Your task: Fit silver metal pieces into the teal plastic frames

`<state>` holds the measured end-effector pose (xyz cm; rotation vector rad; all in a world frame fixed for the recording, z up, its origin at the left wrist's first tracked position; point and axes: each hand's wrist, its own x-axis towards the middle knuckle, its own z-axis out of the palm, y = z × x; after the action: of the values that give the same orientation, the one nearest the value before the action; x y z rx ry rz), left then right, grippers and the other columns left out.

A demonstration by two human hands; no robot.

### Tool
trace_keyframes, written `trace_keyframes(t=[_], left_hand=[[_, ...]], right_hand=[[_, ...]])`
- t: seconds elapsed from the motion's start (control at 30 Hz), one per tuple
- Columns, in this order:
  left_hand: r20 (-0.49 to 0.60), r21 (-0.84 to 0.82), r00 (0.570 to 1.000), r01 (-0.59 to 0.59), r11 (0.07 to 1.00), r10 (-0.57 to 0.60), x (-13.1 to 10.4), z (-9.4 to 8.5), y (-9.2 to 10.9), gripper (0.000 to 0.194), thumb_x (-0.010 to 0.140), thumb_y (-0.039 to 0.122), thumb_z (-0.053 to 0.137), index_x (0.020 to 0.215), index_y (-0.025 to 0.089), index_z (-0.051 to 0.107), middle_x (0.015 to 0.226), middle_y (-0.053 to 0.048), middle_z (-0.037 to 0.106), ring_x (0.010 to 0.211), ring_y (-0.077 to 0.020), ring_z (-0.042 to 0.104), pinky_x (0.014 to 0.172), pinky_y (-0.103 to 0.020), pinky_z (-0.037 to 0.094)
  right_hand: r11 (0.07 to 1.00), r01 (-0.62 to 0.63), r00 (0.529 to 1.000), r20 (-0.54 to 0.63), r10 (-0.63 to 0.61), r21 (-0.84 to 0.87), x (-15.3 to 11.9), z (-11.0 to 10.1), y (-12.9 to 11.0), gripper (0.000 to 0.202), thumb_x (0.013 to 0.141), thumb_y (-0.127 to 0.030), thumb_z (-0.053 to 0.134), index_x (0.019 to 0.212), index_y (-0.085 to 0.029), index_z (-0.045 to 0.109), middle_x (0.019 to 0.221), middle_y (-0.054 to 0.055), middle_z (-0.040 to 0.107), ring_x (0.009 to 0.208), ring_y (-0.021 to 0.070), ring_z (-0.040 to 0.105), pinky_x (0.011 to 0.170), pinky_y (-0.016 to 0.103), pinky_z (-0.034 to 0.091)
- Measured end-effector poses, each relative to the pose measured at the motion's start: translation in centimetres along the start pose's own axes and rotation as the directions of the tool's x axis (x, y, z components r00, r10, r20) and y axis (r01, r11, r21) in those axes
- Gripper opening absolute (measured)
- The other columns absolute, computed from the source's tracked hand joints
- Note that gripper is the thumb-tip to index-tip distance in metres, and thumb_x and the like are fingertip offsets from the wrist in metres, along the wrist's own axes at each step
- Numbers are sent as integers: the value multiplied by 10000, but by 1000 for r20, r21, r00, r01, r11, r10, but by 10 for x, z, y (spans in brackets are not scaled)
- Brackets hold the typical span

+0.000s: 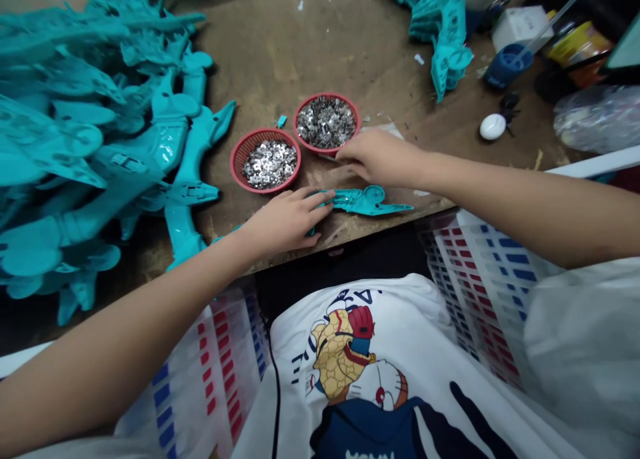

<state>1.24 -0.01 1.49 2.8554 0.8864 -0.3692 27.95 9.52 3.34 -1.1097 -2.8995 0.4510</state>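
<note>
My left hand point(295, 220) lies over a long teal plastic part point(361, 200) near the table's front edge, its fingers closed around the middle and hiding that stretch. The part's pointed end with a round disc sticks out to the right. My right hand point(383, 158) is just above it, beside the rim of a red basket point(306, 139) filled with small dark metal pieces point(327, 120). Its fingers are bent and held together, and whatever is between them is hidden. A second red basket point(240, 169), left of the first, holds shinier flat metal clips point(273, 164).
A large heap of teal plastic parts point(100, 146) covers the table's left side. More teal parts point(440, 29) lie at the back right, near a blue cup point(507, 66), a white box point(523, 27) and a white oval object point(493, 126). Plastic crates point(480, 272) flank my lap.
</note>
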Motion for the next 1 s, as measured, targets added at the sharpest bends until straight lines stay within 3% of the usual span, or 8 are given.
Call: trace_keyframes(t=[0.1,0.2,0.4,0.53,0.63,0.73,0.83,1.0], left_hand=[[-41,-29,999,15,999,-16,-1,3,-1,579,1055,305,719,1595,97,702,1774,-225,611,1528,-429,656,1281,-570,591],[-115,-122,993,21,992,-35,-2,9,-3,625,1022,300,733,1612,102,679,1734,-228,637,1451,-427,694,1253,-581,609],[-276,-225,960,-20,974,-44,-9,-1,1,568,998,201,703,1562,143,681,1643,-194,705,1439,-348,731,1221,-488,637],[-607,45,794,79,996,-36,-24,-37,18,422,1115,257,677,1527,165,696,1589,-195,751,1501,-417,679,1151,-569,621],[-737,148,673,75,986,60,-32,-57,26,338,1108,215,715,1445,203,736,1525,-133,806,1481,-362,688,1137,-520,574],[-735,146,673,42,988,80,-30,-57,22,207,1125,210,688,1310,207,782,1442,-94,845,1389,-316,726,1071,-468,553],[-661,132,745,-2,991,89,-22,-41,11,193,1163,230,628,1242,190,798,1387,-92,856,1335,-294,737,1000,-433,542],[-483,119,859,-125,985,167,-13,-15,5,113,1121,268,720,1036,201,754,1143,-65,860,1084,-258,766,845,-422,488]], right_hand=[[995,78,996,58,-74,-69,-1,7,2,342,1187,-302,696,1440,-99,804,1420,209,794,1284,377,741,1053,433,542],[983,161,967,216,-138,-91,-11,9,-14,700,1104,-529,887,1650,-140,687,1536,231,747,1374,447,714,1129,509,559],[984,159,938,323,-125,-81,-22,-6,-32,818,1075,-271,821,1820,-186,496,1522,209,763,1332,443,763,1120,555,622],[986,155,980,116,-162,63,-37,-58,6,767,1048,-261,742,1786,-220,537,1629,193,696,1404,419,731,1202,584,610],[997,-7,985,-172,20,77,-42,-92,55,742,1070,-343,713,1783,-250,530,1700,178,647,1527,461,639,1304,669,534],[930,-346,880,-301,368,126,-17,-95,105,988,1014,-402,763,1887,-199,347,1752,235,576,1540,516,609,1312,697,519],[743,-639,730,-150,667,198,32,-70,141,1186,992,-381,759,1925,-43,110,1767,354,506,1509,518,634,1298,642,537],[525,-830,526,-46,849,189,93,-27,167,1047,1063,-273,737,1903,9,178,1771,385,475,1614,479,547,1336,553,490]])
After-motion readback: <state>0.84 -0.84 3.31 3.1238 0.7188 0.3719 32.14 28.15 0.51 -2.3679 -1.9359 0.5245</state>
